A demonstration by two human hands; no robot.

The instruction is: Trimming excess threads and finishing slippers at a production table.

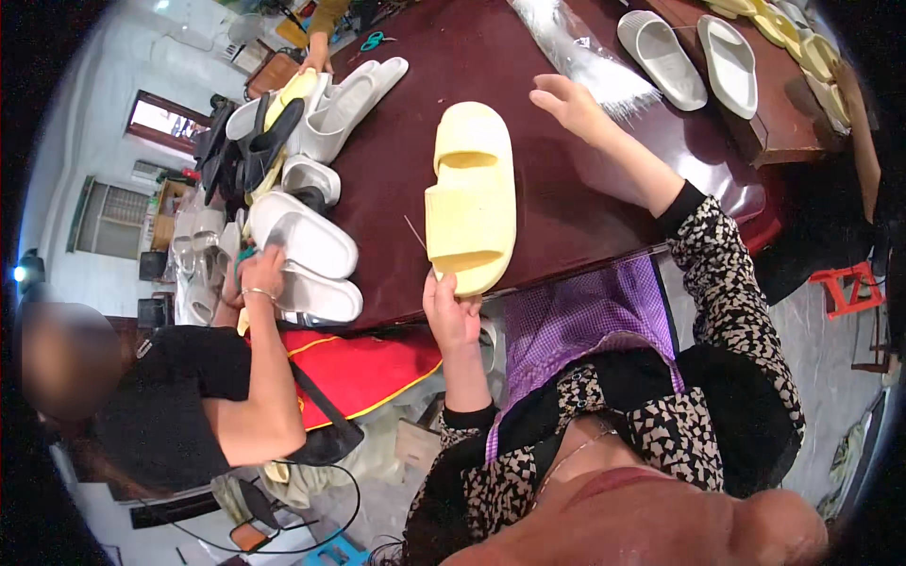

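Pale yellow slide slippers [472, 212] stand out over the dark red table; I cannot tell if this is one slipper or two nested together. My left hand [451, 311] pinches their near end, fingers closed on the edge. A thin dark strand [413, 234] shows beside their left side. Off to the right, my right hand [574, 106] is held over the table with its fingers stretched out and nothing in them. Closest to it is a clear plastic bag [613, 71] lying at the far side.
Grey, white, black and yellow slippers [344, 108] are piled along the table's left side. At the left, a co-worker's hand [262, 274] touches white slippers [304, 236]; another person's hand [319, 58] reaches in behind. Two grey slippers [661, 61] lie far right. Teal scissors [376, 41] rest at the back.
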